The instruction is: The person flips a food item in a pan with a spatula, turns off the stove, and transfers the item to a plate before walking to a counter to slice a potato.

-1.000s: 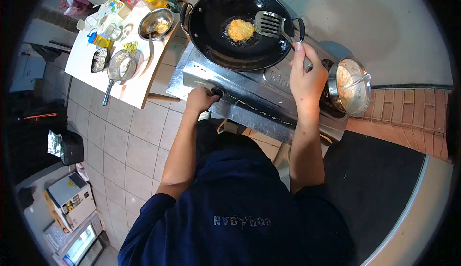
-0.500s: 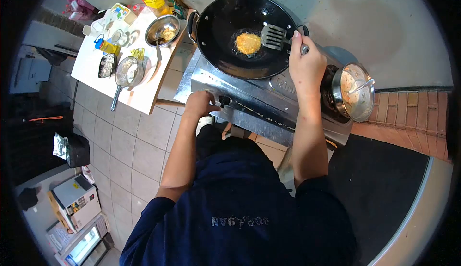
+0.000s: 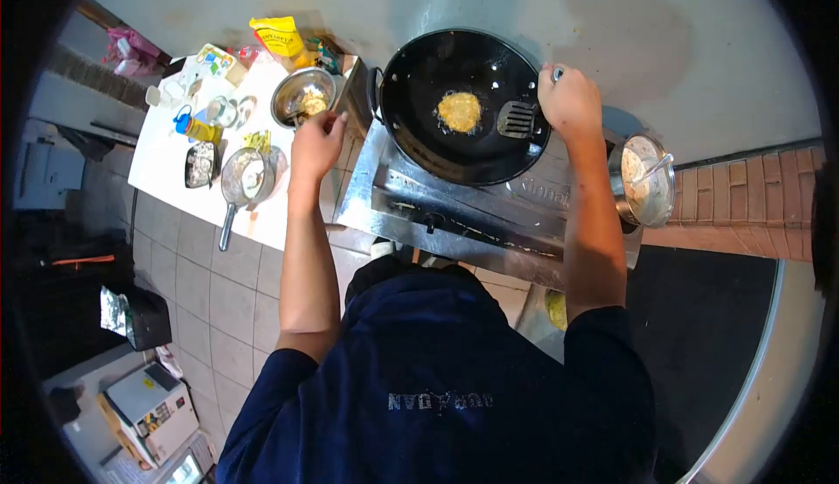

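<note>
The left hand (image 3: 316, 141) has come off the stove knob (image 3: 430, 219), where it sat a moment ago, and now it's up at the near rim of the steel bowl (image 3: 303, 97) on the white table (image 3: 170, 165), fingers drawn together; whether they pinch anything, I can't tell. The right hand (image 3: 570, 99) has shifted too, fist wrapped tight round the handle of the spatula (image 3: 517, 119), whose slotted blade now lies low in the wok (image 3: 419, 82), just right of the fritter (image 3: 460, 111) instead of up beside it. Count them off: one golden fritter at the wok's middle, one spatula, one wok on the stove (image 3: 489, 222), one steel bowl on the table, one long-handled pan (image 3: 245, 174) near it, and one pot of batter (image 3: 648, 182) on the stove's right end.
</note>
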